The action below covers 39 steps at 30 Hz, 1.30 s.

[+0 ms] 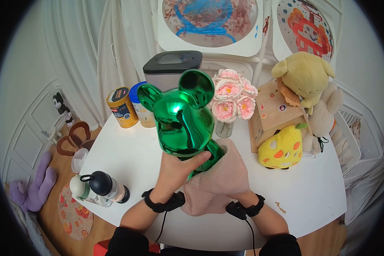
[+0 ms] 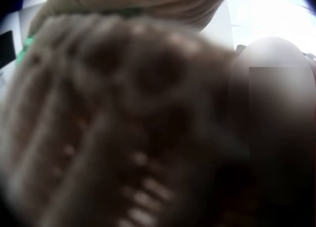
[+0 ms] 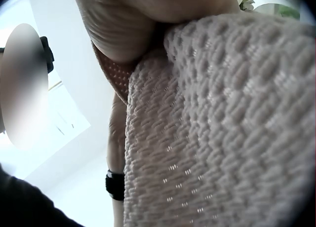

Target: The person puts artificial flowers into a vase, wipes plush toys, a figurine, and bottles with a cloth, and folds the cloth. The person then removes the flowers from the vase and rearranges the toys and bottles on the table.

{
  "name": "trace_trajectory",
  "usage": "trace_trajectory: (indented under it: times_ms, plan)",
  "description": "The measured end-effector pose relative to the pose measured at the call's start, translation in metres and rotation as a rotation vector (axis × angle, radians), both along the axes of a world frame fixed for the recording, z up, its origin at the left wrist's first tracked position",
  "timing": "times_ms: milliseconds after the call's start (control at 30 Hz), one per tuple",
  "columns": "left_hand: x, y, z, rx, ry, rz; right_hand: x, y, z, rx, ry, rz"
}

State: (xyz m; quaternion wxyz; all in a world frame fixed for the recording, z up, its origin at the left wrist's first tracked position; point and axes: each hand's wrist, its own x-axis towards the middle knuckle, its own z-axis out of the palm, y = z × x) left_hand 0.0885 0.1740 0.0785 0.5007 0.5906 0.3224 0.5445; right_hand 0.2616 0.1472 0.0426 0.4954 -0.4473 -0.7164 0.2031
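A shiny green bear figure is held above the white table, its head up and leaning left. My left hand grips it just below the head, thumb across its upper body. A pink ribbed cloth covers the figure's lower part. Behind that cloth is my right hand, mostly hidden in the head view. The right wrist view shows the right hand against the knitted cloth, fingers out of sight. Blurred cloth fills most of the left wrist view.
Dark bottle and a pale green one stand at the table's left. Behind are a yellow can, a blue-lidded tub, a black-lidded bin and pink flowers. On the right are a wooden box and plush toys.
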Motion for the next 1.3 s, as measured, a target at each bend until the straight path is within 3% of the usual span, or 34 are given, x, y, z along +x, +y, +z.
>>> trace_trajectory:
  times_ms: [167,267,333,367,400,467,567,800,900,1000,1067,1100,1300]
  plan:
    - [0.009,0.002,-0.009,0.116,0.08,0.122,-0.009,0.007,0.016,-0.023,-0.059,-0.028]
    - [0.015,0.001,-0.018,0.157,0.206,0.201,-0.008,0.012,0.017,0.099,-0.02,0.001]
    - [0.02,-0.002,-0.021,0.282,0.378,0.234,-0.007,0.012,0.027,0.044,-0.181,0.111]
    - [0.021,-0.007,-0.022,0.252,0.455,0.256,-0.005,0.003,0.039,0.221,-0.514,0.1]
    - [0.021,-0.007,-0.026,0.251,0.456,0.25,-0.003,0.006,0.031,0.216,-0.513,0.096]
    - [0.023,-0.003,-0.036,0.271,0.481,0.248,0.005,0.019,0.003,-0.075,-0.051,0.175]
    - [0.028,0.002,-0.044,0.248,0.289,0.262,0.009,0.029,-0.008,-0.176,0.001,0.161]
    - [0.028,0.0,-0.036,0.222,0.301,0.238,0.009,0.027,-0.006,-0.098,-0.022,0.135]
    - [0.027,0.0,-0.031,0.237,0.332,0.225,0.009,0.024,0.017,-0.082,-0.162,0.17]
    - [0.022,0.002,-0.032,0.25,0.33,0.187,0.009,0.019,0.034,-0.24,0.032,0.331]
    - [0.017,0.008,-0.034,0.152,0.244,0.092,0.006,0.014,0.03,-0.085,-0.119,0.125]
    - [0.016,0.008,-0.03,0.154,0.246,0.089,0.004,0.011,0.031,-0.084,-0.117,0.121]
    - [0.012,0.003,-0.016,0.093,0.426,0.06,-0.016,-0.025,0.068,-0.355,0.036,-0.091]
